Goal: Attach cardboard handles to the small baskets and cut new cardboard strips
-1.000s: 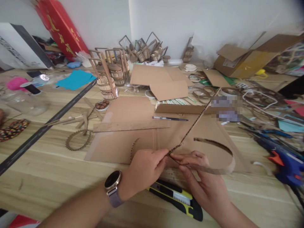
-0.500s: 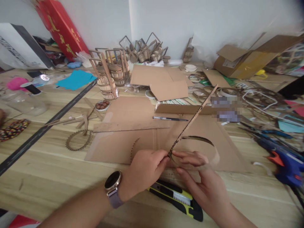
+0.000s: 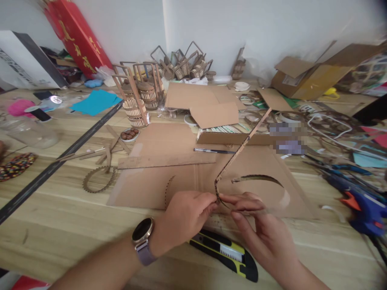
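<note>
My left hand (image 3: pixel 187 215), with a watch on its wrist, pinches a narrow corrugated cardboard strip (image 3: pixel 236 157). The strip slants up to the right and has a sharp bend just above my fingertips. My right hand (image 3: pixel 260 225) grips a thin curled part of the strip close to my left fingertips. That curl (image 3: pixel 256 177) loops out to the right; its continuation behind my fingers is partly hidden. Another curved end (image 3: pixel 168 191) shows behind my left hand. Below both hands a yellow and black utility knife (image 3: pixel 225 254) lies on the table.
A large cardboard sheet (image 3: pixel 260 161) lies under the hands, with a pen (image 3: pixel 213 151) on it. Small lidded baskets (image 3: pixel 134 112) stand behind, beside a bowl of brown beads (image 3: pixel 130 134). A blue glue gun (image 3: pixel 367 211) and pliers (image 3: pixel 352 170) are at right.
The strip's bend near my left fingertips is sharper, and its upper length has tipped lower. The curl has shifted right, its end now apart from the slanted strip. Both hands keep their hold.
</note>
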`<state>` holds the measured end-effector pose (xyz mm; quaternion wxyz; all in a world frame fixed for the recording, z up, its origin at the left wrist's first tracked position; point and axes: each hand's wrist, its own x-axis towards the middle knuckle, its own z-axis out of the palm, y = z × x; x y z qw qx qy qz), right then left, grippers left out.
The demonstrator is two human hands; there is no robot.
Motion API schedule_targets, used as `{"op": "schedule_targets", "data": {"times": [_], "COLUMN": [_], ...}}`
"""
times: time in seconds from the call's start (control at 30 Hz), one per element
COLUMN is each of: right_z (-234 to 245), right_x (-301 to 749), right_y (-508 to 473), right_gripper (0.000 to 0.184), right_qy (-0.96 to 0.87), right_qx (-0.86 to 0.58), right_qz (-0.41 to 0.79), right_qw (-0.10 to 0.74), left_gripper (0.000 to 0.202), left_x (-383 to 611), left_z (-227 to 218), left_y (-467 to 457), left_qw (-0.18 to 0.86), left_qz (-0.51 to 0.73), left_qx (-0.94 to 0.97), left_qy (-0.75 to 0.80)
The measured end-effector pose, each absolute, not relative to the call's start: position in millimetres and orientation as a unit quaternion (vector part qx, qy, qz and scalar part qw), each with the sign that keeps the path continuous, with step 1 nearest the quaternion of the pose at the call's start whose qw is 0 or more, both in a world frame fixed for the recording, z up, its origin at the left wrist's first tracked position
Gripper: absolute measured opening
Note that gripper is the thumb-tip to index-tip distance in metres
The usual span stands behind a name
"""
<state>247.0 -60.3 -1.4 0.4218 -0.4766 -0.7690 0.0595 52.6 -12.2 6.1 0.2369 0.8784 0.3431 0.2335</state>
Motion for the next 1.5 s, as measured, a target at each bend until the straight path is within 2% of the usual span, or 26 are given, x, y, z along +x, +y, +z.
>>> {"op": "schedule_targets", "data": {"times": [0.2,0.3,0.4,0.63,1.1,1.5], "right_z": [-3.3,-2.7,-3.1,-3.5,-6.7,-2.2], "right_x": [245.5,243.2,242.0,243.7,244.5,245.5], "right_y": [-60.2,-60.1,-59.5,-57.6,-58.7,-58.8], "right_gripper": [0.001,0.009,0.009,0.006,0.012,0.009], "right_qy": [-0.752,-0.753,-0.753,-0.762,-0.772,-0.781], "right_qx": [-0.480,-0.483,-0.483,-0.468,-0.446,-0.468], "right_qz": [0.090,0.080,0.060,0.040,0.025,0.016], "right_qw": [0.443,0.439,0.443,0.446,0.452,0.414], "left_gripper": [0.018,0.016,0.016,0.025,0.039,0.019], "left_x": [54.2,53.8,53.4,53.9,55.1,54.9], "left_z": [5.7,3.8,1.9,3.7,10.1,9.0], "left_y": [-12.9,-13.7,-15.0,-16.1,-18.3,-19.3], "left_qw": [0.223,0.210,0.188,0.166,0.202,0.206], "left_qz": [0.219,0.214,0.227,0.253,0.286,0.331], "left_qx": [0.885,0.893,0.901,0.908,0.898,0.883], "left_qy": [0.344,0.336,0.318,0.288,0.267,0.261]}}
